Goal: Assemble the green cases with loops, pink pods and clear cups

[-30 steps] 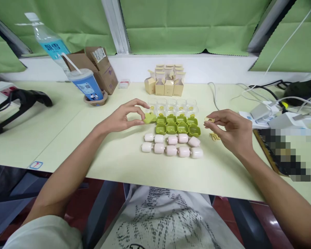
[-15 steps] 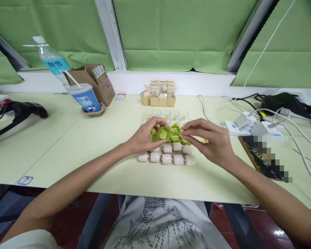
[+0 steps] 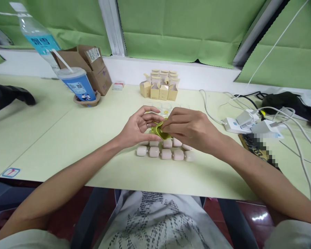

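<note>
Both hands meet above the middle of the pale table (image 3: pixel 67 138). My left hand (image 3: pixel 137 126) pinches a small green plastic case (image 3: pixel 158 130) from the left, fingers curled round it. My right hand (image 3: pixel 189 128) closes on the same green case from the right and covers most of it. Below the hands lie two rows of pale pink capsule-shaped pieces (image 3: pixel 166 153). Clear plastic lids (image 3: pixel 166 110) with yellow dots show just behind the hands. The other green cases are hidden under my right hand.
Small beige cartons (image 3: pixel 160 88) stand in a cluster at the back. A blue paper cup with a straw (image 3: pixel 77 84), a water bottle (image 3: pixel 38 38) and a brown cardboard box (image 3: pixel 93 67) sit at the back left. Chargers and white cables (image 3: pixel 259 121) lie at the right.
My hands came together from either side: the left brought a green case to the centre and the right joined it. Both now grip one green case lifted above the pink pieces.
</note>
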Tool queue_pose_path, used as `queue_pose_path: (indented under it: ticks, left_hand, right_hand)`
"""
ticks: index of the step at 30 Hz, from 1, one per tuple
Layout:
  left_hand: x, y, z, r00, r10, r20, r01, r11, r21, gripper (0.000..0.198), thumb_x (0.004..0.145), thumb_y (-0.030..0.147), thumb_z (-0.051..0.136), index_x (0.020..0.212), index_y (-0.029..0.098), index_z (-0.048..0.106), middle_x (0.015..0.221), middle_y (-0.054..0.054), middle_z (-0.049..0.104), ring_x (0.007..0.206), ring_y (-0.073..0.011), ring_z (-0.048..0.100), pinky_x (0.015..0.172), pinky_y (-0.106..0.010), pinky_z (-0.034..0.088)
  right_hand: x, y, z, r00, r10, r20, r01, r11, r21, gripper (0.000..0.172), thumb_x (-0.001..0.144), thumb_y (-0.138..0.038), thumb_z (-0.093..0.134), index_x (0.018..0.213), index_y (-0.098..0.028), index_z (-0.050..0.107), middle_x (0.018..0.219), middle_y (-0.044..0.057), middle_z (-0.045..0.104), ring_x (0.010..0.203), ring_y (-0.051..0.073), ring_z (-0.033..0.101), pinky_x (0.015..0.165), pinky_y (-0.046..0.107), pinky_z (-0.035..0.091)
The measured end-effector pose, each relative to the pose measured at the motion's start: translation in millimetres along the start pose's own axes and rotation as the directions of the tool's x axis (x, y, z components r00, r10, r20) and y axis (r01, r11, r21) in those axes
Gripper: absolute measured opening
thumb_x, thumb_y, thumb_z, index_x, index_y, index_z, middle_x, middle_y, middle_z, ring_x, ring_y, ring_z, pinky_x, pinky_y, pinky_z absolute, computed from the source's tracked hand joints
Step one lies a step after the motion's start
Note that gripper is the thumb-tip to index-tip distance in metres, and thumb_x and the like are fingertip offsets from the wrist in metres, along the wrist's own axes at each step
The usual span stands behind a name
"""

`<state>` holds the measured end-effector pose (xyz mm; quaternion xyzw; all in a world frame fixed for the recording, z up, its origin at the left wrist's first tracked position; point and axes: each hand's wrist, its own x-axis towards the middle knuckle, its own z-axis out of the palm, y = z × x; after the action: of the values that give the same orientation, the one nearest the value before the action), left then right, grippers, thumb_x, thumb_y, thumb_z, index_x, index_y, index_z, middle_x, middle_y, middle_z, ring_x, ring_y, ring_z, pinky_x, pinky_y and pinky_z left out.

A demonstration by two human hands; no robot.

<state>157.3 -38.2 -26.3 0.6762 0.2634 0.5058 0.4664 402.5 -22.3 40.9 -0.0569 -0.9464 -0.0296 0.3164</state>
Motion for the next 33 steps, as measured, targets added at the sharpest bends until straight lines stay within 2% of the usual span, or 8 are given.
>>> queue_pose_path:
  ticks: [4,9,12,18,23,27,30,33]
  left_hand:
    - [-1,4,-3.8,0.994,-0.108,0.004,0.108,0.992,-0.066,0.087,0.063,0.049,0.112,0.130,0.026,0.061,0.124,-0.012,0.084,0.121,-0.0322,0.082,0.093,-0.039,0.068]
    - [-3,2,-4.3,0.982,-0.187,0.041,0.191,0.964,-0.184,0.089,0.061,0.048,0.113,0.132,0.027,0.063,0.125,-0.013,0.085,0.118,-0.0294,0.082,0.081,-0.029,0.064]
    - [-4,-1,-3.7,0.971,-0.234,0.040,0.238,0.948,-0.210,0.089,0.062,0.053,0.112,0.132,0.026,0.064,0.128,-0.015,0.085,0.117,-0.0293,0.082,0.077,-0.028,0.062]
    - [-3,0,-2.4,0.969,-0.244,0.038,0.245,0.933,-0.265,0.083,0.064,0.048,0.112,0.130,0.025,0.067,0.111,-0.007,0.087,0.090,-0.0195,0.082,0.079,-0.028,0.063]
    - [0,6,3.0,0.961,-0.271,0.043,0.270,0.901,-0.340,0.084,0.062,0.042,0.114,0.128,0.023,0.066,0.093,-0.001,0.084,0.076,-0.0149,0.078,0.073,-0.023,0.061]
    - [1,10,7.0,0.955,-0.298,0.019,0.281,0.875,-0.394,0.086,0.059,0.040,0.115,0.126,0.020,0.065,0.093,-0.003,0.086,0.076,-0.0141,0.079,0.072,-0.021,0.060]
    - [1,11,7.7,0.955,-0.297,0.019,0.278,0.866,-0.415,0.086,0.059,0.038,0.115,0.126,0.019,0.066,0.095,-0.005,0.087,0.079,-0.0150,0.081,0.073,-0.020,0.062]
    - [1,11,7.2,0.961,-0.273,0.030,0.260,0.868,-0.423,0.083,0.061,0.039,0.115,0.126,0.019,0.067,0.090,-0.004,0.086,0.076,-0.0160,0.082,0.070,-0.021,0.062]
  right_hand:
    - [2,-4,-4,0.994,-0.082,0.066,0.087,0.993,-0.082,0.031,0.109,-0.008,0.063,0.088,-0.024,0.079,0.093,0.004,0.085,0.089,0.023,0.073,0.075,0.039,0.065]
    - [2,-9,-5,0.965,-0.219,0.147,0.249,0.940,-0.234,0.031,0.113,-0.008,0.058,0.091,-0.020,0.077,0.100,0.006,0.084,0.093,0.020,0.074,0.078,0.037,0.066]
    - [1,-9,-5,0.956,-0.255,0.147,0.288,0.914,-0.288,0.029,0.112,-0.007,0.060,0.094,-0.021,0.076,0.101,0.004,0.082,0.096,0.019,0.073,0.082,0.036,0.067]
    - [-1,-6,1,0.934,-0.325,0.151,0.358,0.840,-0.408,0.033,0.111,-0.005,0.058,0.089,-0.022,0.074,0.099,0.005,0.079,0.098,0.020,0.072,0.081,0.037,0.067]
    - [-4,-11,1,0.938,-0.285,0.199,0.340,0.868,-0.362,0.030,0.111,-0.001,0.054,0.094,-0.017,0.074,0.109,0.011,0.076,0.103,0.022,0.070,0.083,0.038,0.067]
    - [-4,-13,-1,0.956,-0.200,0.216,0.263,0.910,-0.320,0.030,0.113,-0.001,0.046,0.109,-0.014,0.073,0.129,0.015,0.072,0.114,0.022,0.068,0.089,0.040,0.067]
    - [-4,-11,-2,0.945,-0.245,0.214,0.301,0.908,-0.290,0.025,0.112,-0.002,0.052,0.109,-0.015,0.072,0.124,0.012,0.072,0.111,0.022,0.067,0.091,0.040,0.065]
    - [-3,-7,-3,0.953,-0.267,0.146,0.299,0.908,-0.292,0.024,0.113,-0.005,0.054,0.105,-0.017,0.073,0.113,0.008,0.076,0.103,0.020,0.067,0.086,0.037,0.063]
